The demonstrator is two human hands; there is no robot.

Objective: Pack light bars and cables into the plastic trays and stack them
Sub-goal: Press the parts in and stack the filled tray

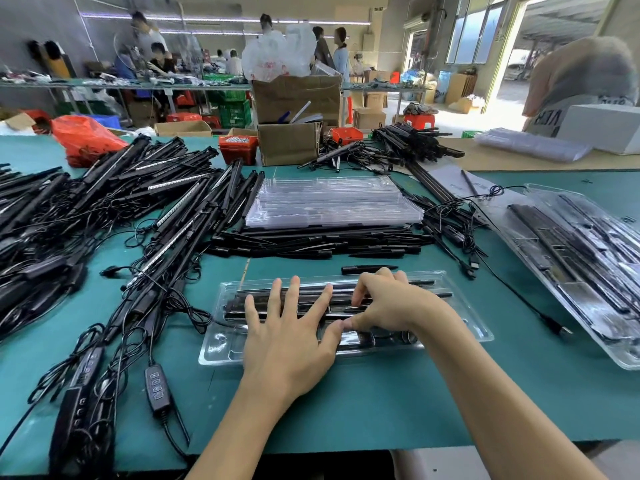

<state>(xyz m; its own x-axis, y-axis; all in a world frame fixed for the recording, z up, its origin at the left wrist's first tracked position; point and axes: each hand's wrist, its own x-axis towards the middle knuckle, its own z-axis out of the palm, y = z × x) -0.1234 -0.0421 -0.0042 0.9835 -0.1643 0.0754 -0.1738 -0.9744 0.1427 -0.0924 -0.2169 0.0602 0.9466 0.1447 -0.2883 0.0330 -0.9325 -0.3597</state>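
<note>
We press our flat left hand [289, 332] on black bars [426, 289] | clear ribbed tray [221, 344] at 12 o'clock | right hand [384, 306] pinching a bar

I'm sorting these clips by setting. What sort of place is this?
Most likely a small factory's assembly and packing floor. A heap of black light bars with cables covers the green work table, empty clear trays are stacked behind the tray being filled, and cardboard boxes stand beyond.
</note>
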